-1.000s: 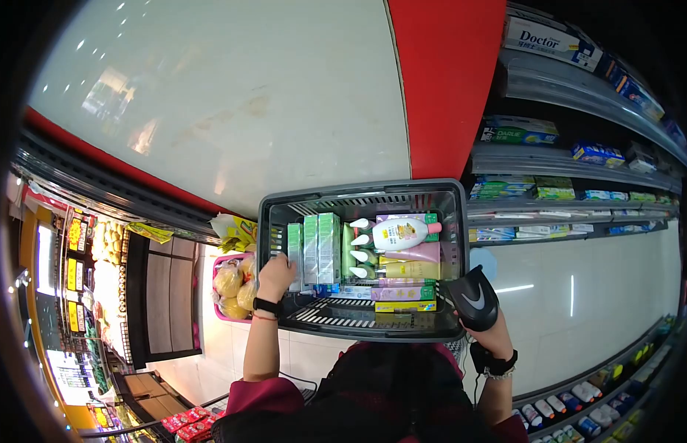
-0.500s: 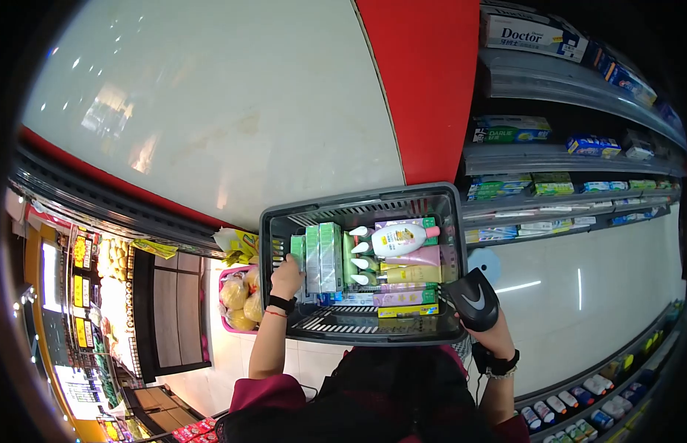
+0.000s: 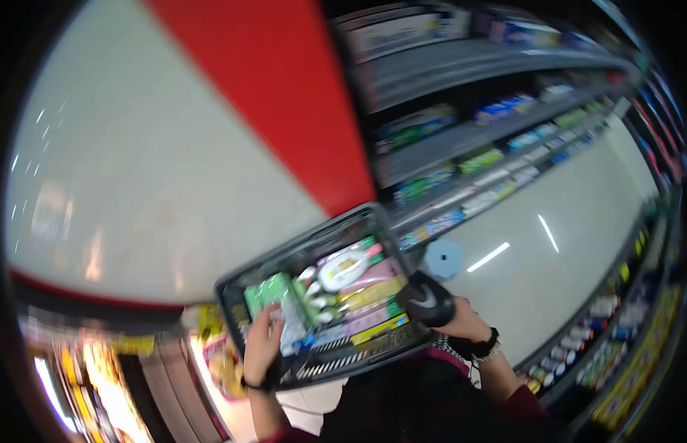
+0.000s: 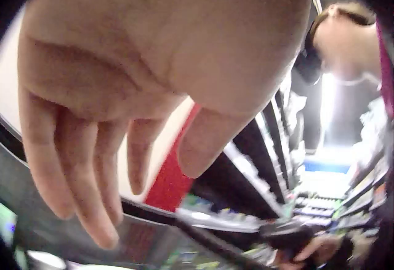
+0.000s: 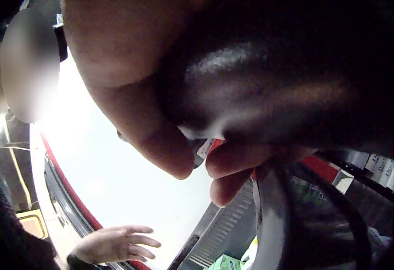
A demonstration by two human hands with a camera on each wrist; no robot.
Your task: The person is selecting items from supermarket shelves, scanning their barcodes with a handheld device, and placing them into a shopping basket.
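Note:
A dark grey shopping basket (image 3: 303,251) stands in front of me, packed with green boxes (image 3: 266,293), a white bottle (image 3: 343,271), pump bottles, a yellow tube (image 3: 374,294) and a yellow box (image 3: 380,331). My left hand (image 3: 263,345) hovers over the basket's left end beside the green boxes, fingers loosely extended and holding nothing; the left wrist view shows its palm and spread thumb. My right hand (image 3: 464,323) grips a black barcode scanner (image 3: 426,299) at the basket's right end. Its fingers curl round the scanner's dark handle (image 5: 258,91) in the right wrist view.
Shelves (image 3: 432,155) of boxed toothpaste rise at the back right, next to a red panel (image 3: 284,96). A pale blue disc (image 3: 441,259) lies on the floor beyond the scanner. Wrapped yellow produce (image 3: 224,369) sits left of the basket; a bottle shelf (image 3: 579,336) runs along the right.
The head view has swung to the right, so the basket appears lower left and tilted. My left hand has come away from the leftmost green box. The right hand keeps hold of the scanner.

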